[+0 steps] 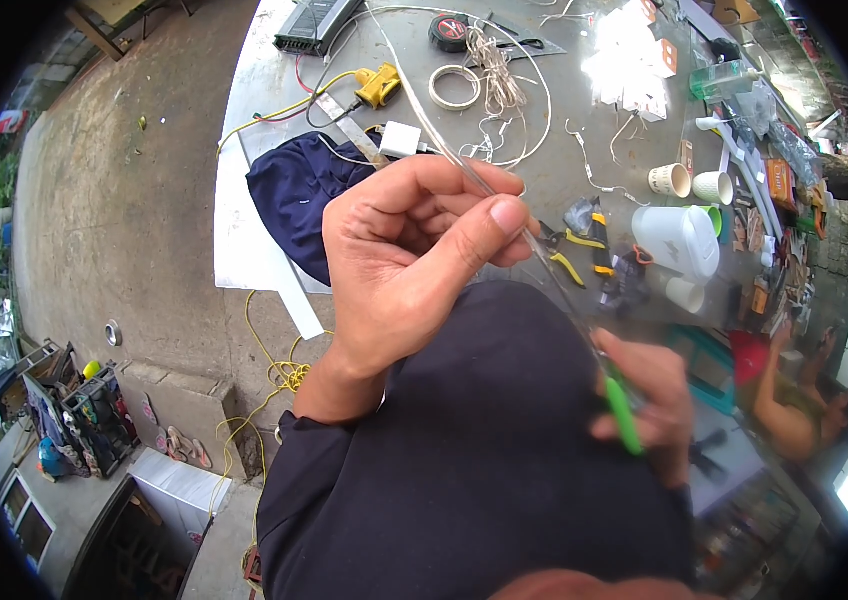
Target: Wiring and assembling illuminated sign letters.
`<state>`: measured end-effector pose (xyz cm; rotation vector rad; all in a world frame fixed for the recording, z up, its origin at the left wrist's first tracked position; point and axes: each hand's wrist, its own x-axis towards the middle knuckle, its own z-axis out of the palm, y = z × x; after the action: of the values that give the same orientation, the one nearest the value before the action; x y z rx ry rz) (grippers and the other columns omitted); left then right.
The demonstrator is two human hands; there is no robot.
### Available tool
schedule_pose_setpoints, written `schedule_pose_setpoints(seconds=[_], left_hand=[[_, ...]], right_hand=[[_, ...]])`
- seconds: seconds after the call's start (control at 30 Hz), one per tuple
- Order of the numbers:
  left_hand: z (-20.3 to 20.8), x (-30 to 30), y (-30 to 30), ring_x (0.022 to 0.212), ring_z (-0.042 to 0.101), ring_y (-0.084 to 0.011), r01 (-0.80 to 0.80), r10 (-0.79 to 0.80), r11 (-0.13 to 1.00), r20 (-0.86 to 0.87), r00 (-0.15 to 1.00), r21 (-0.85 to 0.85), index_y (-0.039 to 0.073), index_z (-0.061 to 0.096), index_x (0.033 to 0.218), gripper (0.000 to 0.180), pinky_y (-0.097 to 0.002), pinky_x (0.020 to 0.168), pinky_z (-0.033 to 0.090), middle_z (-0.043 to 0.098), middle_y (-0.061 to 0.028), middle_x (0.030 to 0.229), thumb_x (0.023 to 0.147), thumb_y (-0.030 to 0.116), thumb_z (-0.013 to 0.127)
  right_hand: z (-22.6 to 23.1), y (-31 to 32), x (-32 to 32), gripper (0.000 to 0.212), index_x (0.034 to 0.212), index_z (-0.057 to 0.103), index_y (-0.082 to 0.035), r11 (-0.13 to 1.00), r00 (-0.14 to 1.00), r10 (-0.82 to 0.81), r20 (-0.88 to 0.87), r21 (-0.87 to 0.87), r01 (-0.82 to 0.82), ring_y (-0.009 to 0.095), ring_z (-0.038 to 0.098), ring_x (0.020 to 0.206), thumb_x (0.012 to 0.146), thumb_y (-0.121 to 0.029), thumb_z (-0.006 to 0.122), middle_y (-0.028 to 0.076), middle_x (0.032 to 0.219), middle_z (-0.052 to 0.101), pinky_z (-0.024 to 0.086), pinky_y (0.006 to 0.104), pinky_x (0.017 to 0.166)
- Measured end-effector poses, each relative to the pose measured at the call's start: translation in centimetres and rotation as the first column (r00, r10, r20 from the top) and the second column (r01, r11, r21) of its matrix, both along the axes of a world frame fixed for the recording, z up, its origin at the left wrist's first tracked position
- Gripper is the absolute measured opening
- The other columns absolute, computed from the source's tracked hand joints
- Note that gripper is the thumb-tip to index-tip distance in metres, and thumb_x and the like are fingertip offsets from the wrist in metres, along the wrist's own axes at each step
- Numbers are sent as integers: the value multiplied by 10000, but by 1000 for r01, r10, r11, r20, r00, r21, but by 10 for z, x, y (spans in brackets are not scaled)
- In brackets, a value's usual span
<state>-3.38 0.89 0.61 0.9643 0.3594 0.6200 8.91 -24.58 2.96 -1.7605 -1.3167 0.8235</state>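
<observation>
1. Thin clear plastic strip: long and stiff-looking, its long axis running from the far bench end diagonally down to the right, passing between both hands.
2. Left hand: thumb and fingers pressed together, pinching the strip mid-length; this hand is the nearer to the strip's middle.
3. Right hand: below and right of the left fingers, blurred, closed around a green-handled tool at the strip's lower end; whether the tool touches the strip cannot be told.
4. Grey bench: beyond the fingers, carrying yellow-handled pliers and a white jug.
</observation>
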Motion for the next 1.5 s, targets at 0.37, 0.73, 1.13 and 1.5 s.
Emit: schedule_pose_setpoints(seconds=[0.37,0.73,1.13,1.5], left_hand=[[9,-4,-2,687,691,-164,-37,46,990,-58,997,139,-66,651,1001,120,-254,624,563,725,-153,806,908,0,689],[7,-4,-3,693,691,-157,-71,92,968,-76,993,242,-62,655,1012,123,-261,634,572,732,-147,816,915,2,696],[5,-3,-6,685,687,-156,-94,119,967,-93,989,237,-56,660,1010,123,-267,646,572,735,-142,812,912,5,702],[2,-1,-6,699,690,-170,-87,107,971,-76,991,224,-57,646,985,98,-272,651,577,732,-159,843,914,-11,695]], right_hand=[[-3,-4,1,855,1348,595,8,1000,1000,1,15,-26,-1,253,638,637,666,-414,889,117,800,673,490,338,605],[2,1,2,851,1345,600,-3,999,998,-14,56,-42,16,255,657,656,645,-384,897,111,861,708,504,338,623],[-1,2,6,832,1373,581,-11,998,994,12,112,-59,-5,262,673,709,653,-281,898,112,895,709,522,331,662],[-4,-1,11,842,1387,569,-9,996,992,28,119,-83,-18,281,695,753,651,-250,898,136,935,723,537,338,691]])
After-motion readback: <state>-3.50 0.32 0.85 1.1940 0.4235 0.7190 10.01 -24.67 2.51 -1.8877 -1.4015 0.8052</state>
